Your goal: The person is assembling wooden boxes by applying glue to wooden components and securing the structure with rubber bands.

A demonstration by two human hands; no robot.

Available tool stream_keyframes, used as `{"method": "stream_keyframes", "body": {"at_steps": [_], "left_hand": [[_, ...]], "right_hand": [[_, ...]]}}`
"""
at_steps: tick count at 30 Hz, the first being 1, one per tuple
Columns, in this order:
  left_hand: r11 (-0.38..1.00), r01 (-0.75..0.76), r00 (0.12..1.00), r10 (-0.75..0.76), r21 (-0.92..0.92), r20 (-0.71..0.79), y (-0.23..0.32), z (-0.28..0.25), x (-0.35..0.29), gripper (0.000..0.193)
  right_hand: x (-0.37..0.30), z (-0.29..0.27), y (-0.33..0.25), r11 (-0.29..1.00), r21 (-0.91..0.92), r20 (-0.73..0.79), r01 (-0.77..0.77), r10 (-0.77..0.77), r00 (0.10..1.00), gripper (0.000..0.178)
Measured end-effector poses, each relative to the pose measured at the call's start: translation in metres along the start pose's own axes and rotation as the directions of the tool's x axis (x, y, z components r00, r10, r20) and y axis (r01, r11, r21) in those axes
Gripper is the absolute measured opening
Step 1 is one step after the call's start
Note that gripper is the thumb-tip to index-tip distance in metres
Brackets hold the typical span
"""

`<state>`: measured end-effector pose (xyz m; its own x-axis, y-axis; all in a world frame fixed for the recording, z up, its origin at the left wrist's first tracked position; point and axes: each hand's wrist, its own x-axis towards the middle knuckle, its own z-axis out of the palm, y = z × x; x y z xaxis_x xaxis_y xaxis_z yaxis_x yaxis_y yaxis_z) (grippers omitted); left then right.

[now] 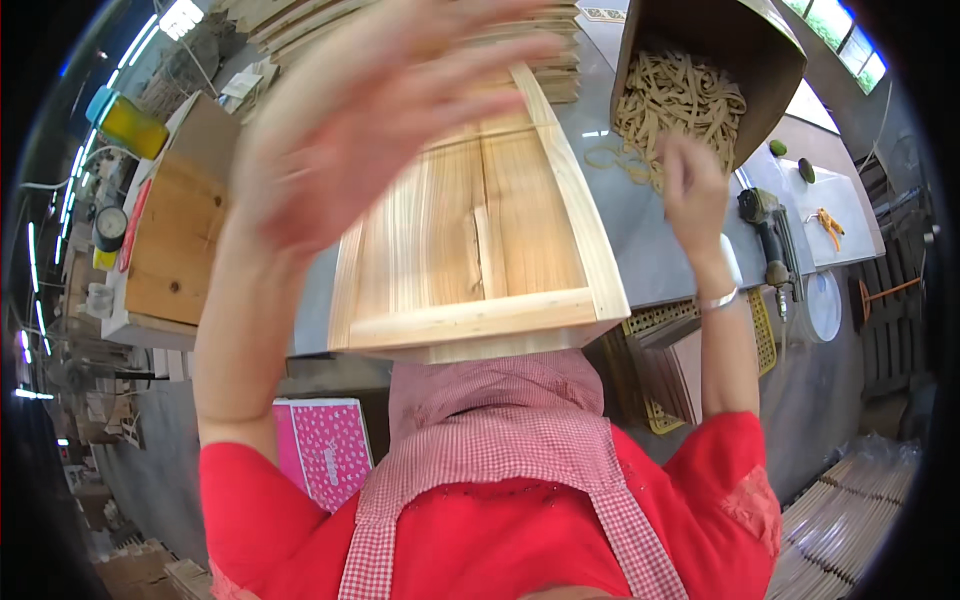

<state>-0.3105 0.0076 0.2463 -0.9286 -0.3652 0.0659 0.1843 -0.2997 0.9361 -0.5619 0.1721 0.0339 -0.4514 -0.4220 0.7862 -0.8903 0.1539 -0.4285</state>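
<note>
My left hand (370, 130), smeared by motion, is raised over the left side of a pale wooden tray (470, 318). Its fingers are stretched out and apart, with nothing seen in them. The tray has a raised rim and a plank bottom with a dark split, and its near end points at my apron. To the right, my right hand (693, 185) is closed, fingertips curled together by a heap of tan rubber bands (690, 95). Whatever is between those fingertips is hidden. The bands spill from a tipped cardboard box (770, 60) onto the grey table (640, 255).
Stacked wooden pieces (560, 60) stand behind the tray. On the right lie a nail gun (770, 235) with a hose and orange-handled pliers (828, 228). A wooden box (180, 235) and a yellow bottle (130, 125) are on the left. A yellow crate (765, 335) sits below the table edge.
</note>
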Motion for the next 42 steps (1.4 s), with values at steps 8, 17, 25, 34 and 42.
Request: {"method": "stream_keyframes", "body": {"at_steps": [8, 17, 25, 34, 42], "left_hand": [[0.937, -0.174, 0.977, 0.202, 0.303, -0.063, -0.009, -0.117, -0.102, 0.071], [0.929, -0.220, 0.967, 0.247, 0.299, -0.058, -0.035, -0.100, -0.123, 0.044], [0.104, -0.561, 0.596, 0.739, 0.822, 0.313, -0.048, -0.071, -0.113, 0.080], [-0.200, -0.485, 0.385, 0.825, 0.851, 0.413, -0.050, -0.053, -0.139, 0.066], [0.361, -0.646, 0.664, 0.700, 0.672, 0.263, -0.070, -0.038, -0.177, 0.034]], "right_hand": [[-0.061, 0.060, 0.030, 0.903, -0.382, 0.501, 0.198, 0.022, 0.865, 0.033], [-0.030, 0.177, 0.165, 0.973, 0.105, 0.379, -0.207, 0.153, 0.913, 0.015], [0.127, 0.020, -0.131, 0.817, 0.545, 0.553, -0.189, -0.182, 0.813, 0.010], [0.065, -0.050, -0.269, 0.738, 0.588, 0.618, 0.332, -0.674, 0.403, 0.008], [0.031, -0.068, -0.278, 0.621, 0.673, 0.445, 0.403, -0.774, 0.450, 0.009]]}}
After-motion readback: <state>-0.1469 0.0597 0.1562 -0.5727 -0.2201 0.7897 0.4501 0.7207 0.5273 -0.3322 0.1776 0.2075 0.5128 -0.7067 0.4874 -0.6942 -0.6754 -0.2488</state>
